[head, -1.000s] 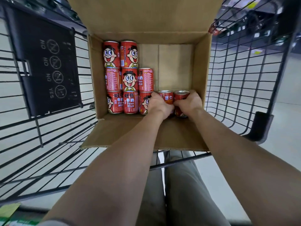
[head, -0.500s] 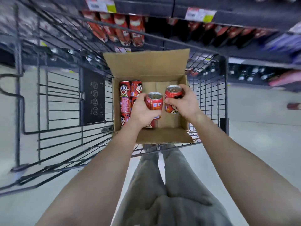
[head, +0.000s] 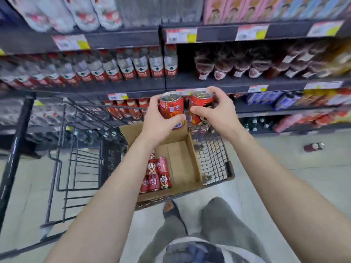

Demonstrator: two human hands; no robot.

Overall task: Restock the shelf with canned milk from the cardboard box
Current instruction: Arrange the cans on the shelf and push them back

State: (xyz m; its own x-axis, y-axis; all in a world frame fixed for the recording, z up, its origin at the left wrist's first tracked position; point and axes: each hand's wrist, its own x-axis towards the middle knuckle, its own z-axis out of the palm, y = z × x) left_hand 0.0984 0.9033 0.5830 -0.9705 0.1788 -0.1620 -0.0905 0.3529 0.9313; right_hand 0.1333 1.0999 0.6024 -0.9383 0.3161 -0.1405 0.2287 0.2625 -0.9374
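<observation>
Mid-carry: left hand (head: 157, 128) grips one milk can (head: 171, 108), right hand (head: 220, 112) a second can (head: 201, 106) (both upright); next, place them beside the seemingly matching shelf cans (head: 126, 110).

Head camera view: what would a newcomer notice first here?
At centre the left hand grips a red can and the right hand a second can, both held up before the drinks shelves. Below, a cardboard box in a wire cart holds more cans. A lone bottle lies on the floor at right.
</observation>
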